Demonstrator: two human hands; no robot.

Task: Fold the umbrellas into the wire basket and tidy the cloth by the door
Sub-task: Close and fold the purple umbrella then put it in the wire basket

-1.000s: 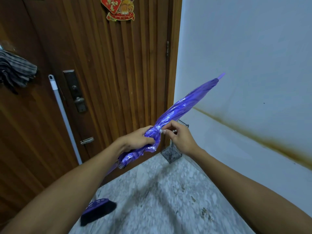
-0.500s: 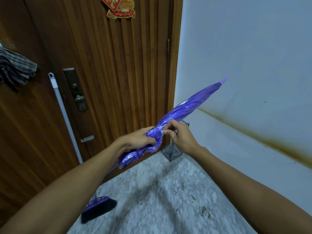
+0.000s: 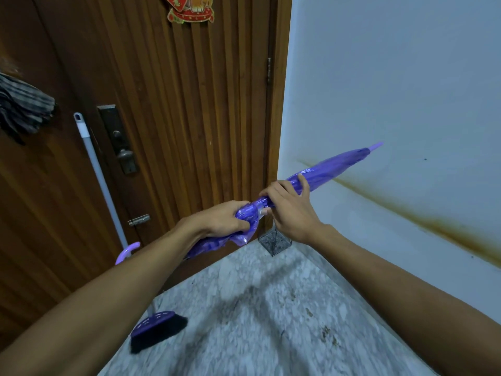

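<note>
Both hands on the folded purple umbrella [image 3: 325, 172], held aslant in the air.

Left hand [image 3: 225, 219] clenches the bunched canopy; right hand [image 3: 287, 204] wraps the canopy beside it, arms outstretched. Wire basket [image 3: 275, 241] stands below in the floor's corner; striped cloth [image 3: 24, 109] hangs left.

Umbrella [image 3: 325, 172] I'm holding: shiny purple w/ lilac tip. Cloth [image 3: 24, 107]: grey striped. Door [image 3: 176, 104]: dark brown wood. Broom head [image 3: 160, 328]: purple, black bristles. Floor [image 3: 271, 321]: grey-white marble.
</note>
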